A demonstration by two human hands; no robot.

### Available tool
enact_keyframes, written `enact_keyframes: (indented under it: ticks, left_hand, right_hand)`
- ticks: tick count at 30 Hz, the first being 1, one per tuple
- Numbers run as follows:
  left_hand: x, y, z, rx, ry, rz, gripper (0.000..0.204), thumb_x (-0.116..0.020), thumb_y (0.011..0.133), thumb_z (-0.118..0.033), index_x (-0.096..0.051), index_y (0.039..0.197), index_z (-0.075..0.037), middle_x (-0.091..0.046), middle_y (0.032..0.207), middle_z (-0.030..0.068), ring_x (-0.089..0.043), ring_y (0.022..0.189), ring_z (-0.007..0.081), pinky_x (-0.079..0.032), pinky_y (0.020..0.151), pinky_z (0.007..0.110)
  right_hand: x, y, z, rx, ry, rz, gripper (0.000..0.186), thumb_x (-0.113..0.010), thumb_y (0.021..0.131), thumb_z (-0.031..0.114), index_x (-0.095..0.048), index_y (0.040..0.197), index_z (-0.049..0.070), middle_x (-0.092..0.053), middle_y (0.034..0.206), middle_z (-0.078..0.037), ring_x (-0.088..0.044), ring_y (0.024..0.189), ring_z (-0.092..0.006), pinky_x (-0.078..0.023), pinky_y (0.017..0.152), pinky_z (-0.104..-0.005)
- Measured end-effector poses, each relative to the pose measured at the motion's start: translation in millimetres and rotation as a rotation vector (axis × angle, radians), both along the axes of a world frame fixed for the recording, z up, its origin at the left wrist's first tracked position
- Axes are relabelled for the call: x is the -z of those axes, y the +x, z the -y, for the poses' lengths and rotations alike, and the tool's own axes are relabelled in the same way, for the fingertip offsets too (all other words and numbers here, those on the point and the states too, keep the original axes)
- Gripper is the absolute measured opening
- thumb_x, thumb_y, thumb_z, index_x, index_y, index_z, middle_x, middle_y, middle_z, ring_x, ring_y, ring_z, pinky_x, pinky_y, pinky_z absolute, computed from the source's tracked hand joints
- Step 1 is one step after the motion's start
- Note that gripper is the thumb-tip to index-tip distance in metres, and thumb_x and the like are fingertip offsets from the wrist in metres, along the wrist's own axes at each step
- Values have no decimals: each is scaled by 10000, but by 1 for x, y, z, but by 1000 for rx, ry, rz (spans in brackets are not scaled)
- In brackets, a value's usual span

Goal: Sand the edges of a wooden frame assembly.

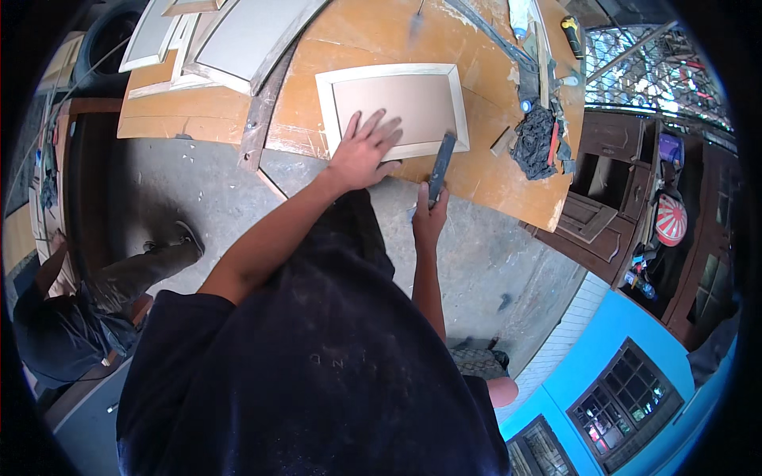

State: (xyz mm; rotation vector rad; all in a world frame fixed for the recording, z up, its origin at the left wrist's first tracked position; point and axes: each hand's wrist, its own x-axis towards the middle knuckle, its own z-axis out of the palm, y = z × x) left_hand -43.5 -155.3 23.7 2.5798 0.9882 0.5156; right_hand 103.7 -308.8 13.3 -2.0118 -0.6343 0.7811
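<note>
A small framed panel [417,103], with a pale wooden border and a flat beige centre, lies on the orange-brown worktable [484,103] in front of me. My left hand [365,157] rests on its lower left part, fingers spread flat over the centre and the near border. In my right hand [429,210] is a long, narrow, dark flat bar [441,163], gripped at its near end. Its far end reaches the panel's near right corner; whether it touches the wood I cannot tell. Exactly what tool the bar is does not show.
Larger framed panels [250,40] lie at the table's far left, beside a dark wooden strip [260,127]. A crumpled black cloth [533,143] and a yellow-black tool [571,36] sit at the right. Another person [71,317] works at the left. Brown cabinets [603,190] stand right.
</note>
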Motion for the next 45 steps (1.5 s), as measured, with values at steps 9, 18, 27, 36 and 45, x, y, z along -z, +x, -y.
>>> enact_keyframes:
  ticks: [9, 18, 27, 36, 45]
  left_hand:
    - [14, -26, -1, 207, -21, -97, 459, -597, 944, -351, -586, 1376, -198, -454, 1519, -53, -256, 1490, 235, -126, 1209, 590]
    - [27, 25, -29, -199, 59, -156, 524, -350, 1039, -399, -380, 1528, -213, -272, 1628, 65, -153, 1523, 325, -65, 1205, 608]
    - [29, 27, -24, -186, 88, -208, 524, -368, 1034, -377, -363, 1534, -219, -293, 1613, 92, -216, 1495, 366, -139, 1161, 648]
    - [30, 27, -28, -186, 105, -187, 498, -420, 1028, -353, -405, 1507, -216, -320, 1595, 77, -256, 1473, 369, -179, 1142, 652]
    - [26, 27, -27, -188, 72, -205, 515, -402, 1029, -384, -384, 1518, -224, -300, 1608, 72, -227, 1491, 360, -146, 1153, 651]
  right_hand:
    - [11, -2, 3, -166, -104, 314, 343, -670, 959, 327, -529, 1026, 22, -647, 752, -187, -650, 660, -340, -494, 608, -417]
    - [-11, -49, -8, 27, -43, 216, 373, -619, 985, 243, -503, 1239, -4, -673, 919, -254, -680, 799, -426, -515, 663, -455]
    - [0, -46, -9, -97, -102, 398, 562, -597, 960, 98, -427, 1494, 54, -662, 1046, -311, -693, 842, -404, -537, 719, -411]
    - [-1, -44, -14, 127, -140, 428, 503, -590, 959, 50, -490, 1452, 30, -701, 1061, -255, -677, 688, -279, -526, 622, -352]
    - [12, -63, -11, 75, 42, 516, 575, -614, 939, 47, -436, 1484, 12, -631, 797, -193, -608, 642, -301, -507, 622, -403]
